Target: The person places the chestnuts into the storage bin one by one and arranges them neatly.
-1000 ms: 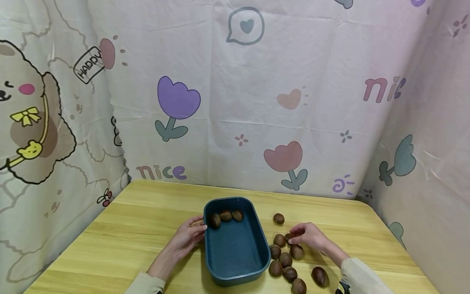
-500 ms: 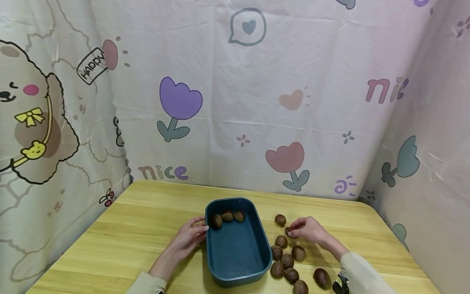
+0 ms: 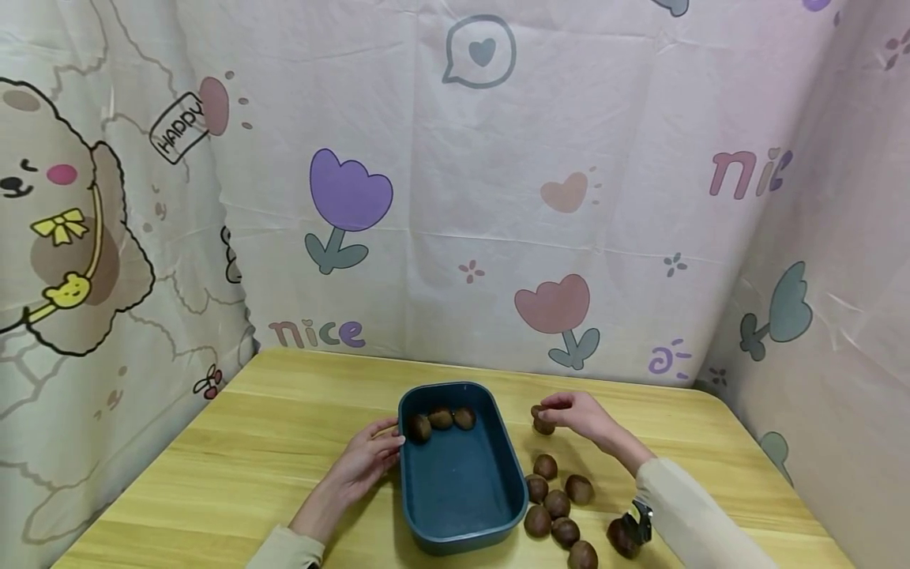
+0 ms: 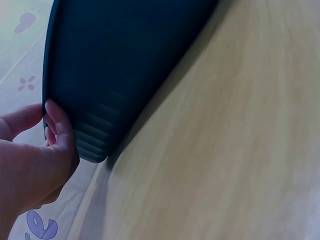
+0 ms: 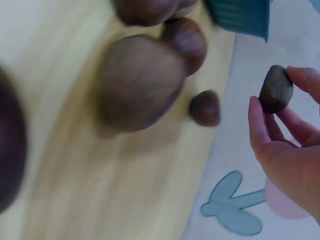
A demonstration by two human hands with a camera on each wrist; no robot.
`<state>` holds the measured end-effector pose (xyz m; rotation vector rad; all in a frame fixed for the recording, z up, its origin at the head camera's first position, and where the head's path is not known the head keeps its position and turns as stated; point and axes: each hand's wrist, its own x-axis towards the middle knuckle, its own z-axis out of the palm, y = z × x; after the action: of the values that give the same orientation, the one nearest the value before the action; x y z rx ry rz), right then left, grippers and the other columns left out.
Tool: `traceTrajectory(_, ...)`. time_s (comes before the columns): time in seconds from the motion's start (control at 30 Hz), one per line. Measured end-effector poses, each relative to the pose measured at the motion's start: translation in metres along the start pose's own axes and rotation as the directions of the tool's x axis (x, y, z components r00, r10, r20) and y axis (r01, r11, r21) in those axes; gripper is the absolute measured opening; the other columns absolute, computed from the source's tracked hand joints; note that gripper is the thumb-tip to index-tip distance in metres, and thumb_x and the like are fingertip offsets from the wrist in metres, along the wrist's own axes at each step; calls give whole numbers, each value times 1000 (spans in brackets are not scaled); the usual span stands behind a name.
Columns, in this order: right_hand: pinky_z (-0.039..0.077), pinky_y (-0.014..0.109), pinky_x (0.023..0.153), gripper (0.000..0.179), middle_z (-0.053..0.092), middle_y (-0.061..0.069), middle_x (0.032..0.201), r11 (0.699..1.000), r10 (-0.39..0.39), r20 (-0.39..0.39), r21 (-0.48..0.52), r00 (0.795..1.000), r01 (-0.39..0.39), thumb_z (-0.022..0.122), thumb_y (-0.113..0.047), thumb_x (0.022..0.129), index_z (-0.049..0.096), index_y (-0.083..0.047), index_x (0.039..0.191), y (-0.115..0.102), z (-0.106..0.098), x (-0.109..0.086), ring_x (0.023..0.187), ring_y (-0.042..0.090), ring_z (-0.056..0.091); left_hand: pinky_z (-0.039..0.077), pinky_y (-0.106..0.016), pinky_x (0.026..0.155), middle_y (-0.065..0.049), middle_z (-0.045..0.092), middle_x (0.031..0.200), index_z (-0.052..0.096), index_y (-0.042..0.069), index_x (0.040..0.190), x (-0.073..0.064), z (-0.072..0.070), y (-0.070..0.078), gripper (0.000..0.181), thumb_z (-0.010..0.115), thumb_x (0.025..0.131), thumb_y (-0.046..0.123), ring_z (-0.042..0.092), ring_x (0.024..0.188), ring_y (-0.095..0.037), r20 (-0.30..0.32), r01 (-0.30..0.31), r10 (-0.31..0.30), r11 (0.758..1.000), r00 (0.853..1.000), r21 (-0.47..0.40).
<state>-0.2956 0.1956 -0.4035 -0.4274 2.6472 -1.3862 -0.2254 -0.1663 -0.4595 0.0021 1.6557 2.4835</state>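
Observation:
My left hand (image 3: 362, 462) pinches the left rim of a dark blue rectangular box (image 3: 462, 482); in the left wrist view the thumb and fingers (image 4: 59, 125) hold its edge. Three chestnuts (image 3: 441, 418) lie in a row at the far end inside the box. Between thumb and fingertips, my right hand (image 3: 584, 415) holds a chestnut (image 5: 276, 90), raised off the table in the right wrist view. From the head, it overlaps another chestnut (image 3: 544, 427) lying on the table at the far right of the box.
Several loose chestnuts (image 3: 558, 503) lie in a cluster along the box's right side. One larger chestnut (image 3: 622, 539) sits apart, partly behind the right wrist's camera mount (image 3: 640, 521). The wooden table (image 3: 284, 411) ends at a printed curtain (image 3: 455, 197).
My right hand has lifted a chestnut from the cluster and carried it away from me, toward the far chestnut. The left hand stays on the box.

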Motion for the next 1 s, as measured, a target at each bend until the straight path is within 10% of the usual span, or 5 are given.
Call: traceTrajectory(1.0,48,46,90,26,70,11,96,965,-97,71,252,993,76,73,-14,87,70,4,105,-96,71,62,93,29,65,48,-25,77,-8,56,102,29,-10,135,1,-1,-2,46,51,96,-4,58,84,-10,-12,-4,4,1000,1000,2)
